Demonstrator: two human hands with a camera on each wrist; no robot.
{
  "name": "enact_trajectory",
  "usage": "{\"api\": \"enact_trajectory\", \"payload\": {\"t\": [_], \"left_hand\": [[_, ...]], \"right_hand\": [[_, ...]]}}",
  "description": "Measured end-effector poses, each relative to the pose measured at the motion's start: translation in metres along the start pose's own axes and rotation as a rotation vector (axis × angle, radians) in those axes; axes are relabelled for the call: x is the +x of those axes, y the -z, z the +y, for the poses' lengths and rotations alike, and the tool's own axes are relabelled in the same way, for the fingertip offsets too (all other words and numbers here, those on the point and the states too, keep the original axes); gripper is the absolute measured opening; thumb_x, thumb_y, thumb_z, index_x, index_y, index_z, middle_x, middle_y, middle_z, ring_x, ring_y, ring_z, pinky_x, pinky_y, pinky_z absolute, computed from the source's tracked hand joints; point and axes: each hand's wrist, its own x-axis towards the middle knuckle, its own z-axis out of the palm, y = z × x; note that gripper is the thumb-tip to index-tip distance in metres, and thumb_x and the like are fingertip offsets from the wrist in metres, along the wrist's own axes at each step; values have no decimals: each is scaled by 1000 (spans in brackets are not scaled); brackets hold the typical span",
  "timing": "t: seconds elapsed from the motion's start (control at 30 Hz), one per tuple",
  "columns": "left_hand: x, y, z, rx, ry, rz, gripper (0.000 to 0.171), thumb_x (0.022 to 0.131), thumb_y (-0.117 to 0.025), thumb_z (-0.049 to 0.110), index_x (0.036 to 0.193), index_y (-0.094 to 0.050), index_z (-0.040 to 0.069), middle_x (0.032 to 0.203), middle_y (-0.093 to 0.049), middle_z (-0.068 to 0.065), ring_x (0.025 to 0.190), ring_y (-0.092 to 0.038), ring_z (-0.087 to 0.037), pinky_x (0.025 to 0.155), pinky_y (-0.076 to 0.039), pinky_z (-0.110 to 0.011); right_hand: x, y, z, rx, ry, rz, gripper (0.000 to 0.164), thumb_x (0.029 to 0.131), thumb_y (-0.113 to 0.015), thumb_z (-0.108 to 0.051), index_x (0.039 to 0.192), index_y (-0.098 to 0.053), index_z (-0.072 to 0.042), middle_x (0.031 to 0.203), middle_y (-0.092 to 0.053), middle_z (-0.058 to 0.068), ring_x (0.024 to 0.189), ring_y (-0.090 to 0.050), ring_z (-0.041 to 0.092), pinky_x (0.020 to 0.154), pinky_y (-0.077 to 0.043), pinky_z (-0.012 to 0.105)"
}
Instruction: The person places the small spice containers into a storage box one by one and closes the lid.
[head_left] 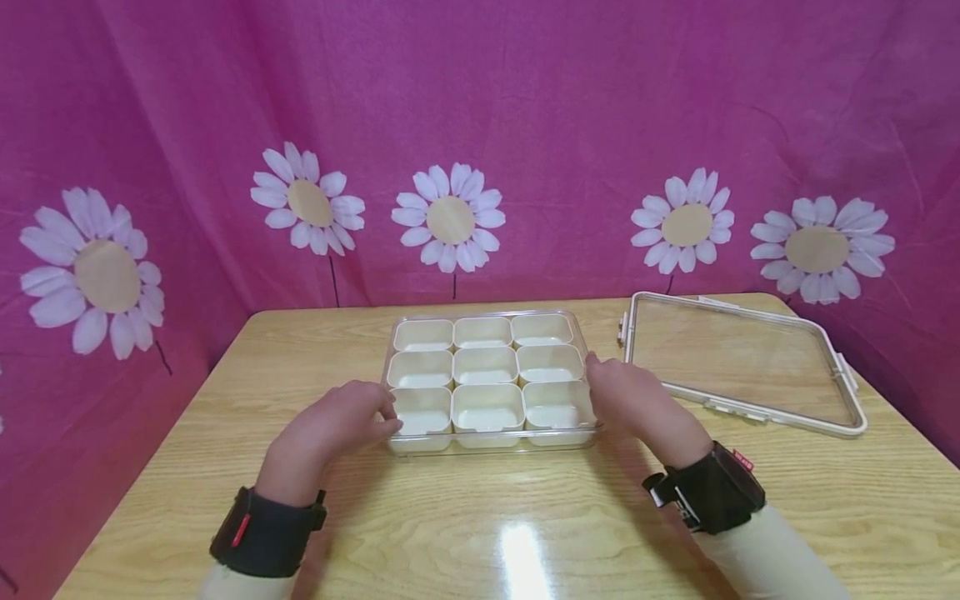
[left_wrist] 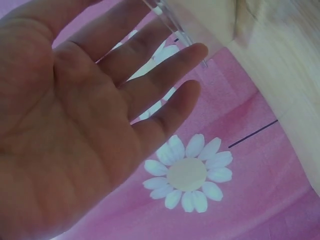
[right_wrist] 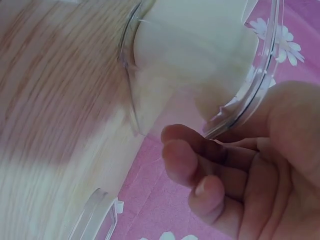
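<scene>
A clear plastic storage box sits on the table, fitted with rows of cream bins that have nothing in them. At its front left corner my left hand holds the rim, thumb over the top edge. The left wrist view shows that hand's palm, with fingers spread along the clear wall. My right hand grips the right side. In the right wrist view the right hand has its fingers curled under the outer edge of the clear box, with the thumb behind the rim.
To the right lies a clear lid with a white frame and side latches, flat near the table's right edge. The wooden table ends against a magenta curtain printed with daisies at the back and sides.
</scene>
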Motion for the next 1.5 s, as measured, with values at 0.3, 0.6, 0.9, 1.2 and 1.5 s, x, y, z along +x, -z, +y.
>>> {"api": "enact_trajectory", "payload": {"t": [0.3,0.6,0.9,1.2,1.5], "left_hand": [[2,-2,-2,2,-47,4,20,90,-77,20,99,-75,2,91,-68,-5,80,-57,-19,76,-51,-36],[3,-4,-4,-18,-75,12,44,84,-84,33,104,-72,-4,88,-68,-6,78,-56,-17,76,-51,-36],[3,-3,-1,-1,-78,10,47,82,-85,34,105,-72,-5,88,-67,-7,77,-56,-18,75,-51,-36],[3,-3,-2,-21,-127,28,39,83,-84,31,99,-73,-3,81,-62,-4,73,-52,-17,69,-47,-33],[9,-11,8,53,-75,125,36,86,-83,26,104,-73,-3,95,-70,-11,81,-60,-20,77,-53,-37]], "right_hand": [[-3,1,0,-13,26,16,45,94,-62,-5,130,-50,18,73,-61,16,57,-57,24,52,-51,41],[-2,1,3,9,40,14,38,94,-60,-5,126,-51,15,71,-58,13,58,-56,24,51,-50,42],[-3,6,10,96,76,-38,54,89,-59,-7,137,-45,16,70,-53,7,62,-50,22,55,-43,37],[-3,8,10,132,74,-51,54,94,-58,-6,141,-43,16,70,-53,7,63,-49,22,56,-41,34],[3,0,16,159,-7,108,32,96,-59,-6,126,-54,7,83,-64,20,76,-66,38,64,-53,52]]}}
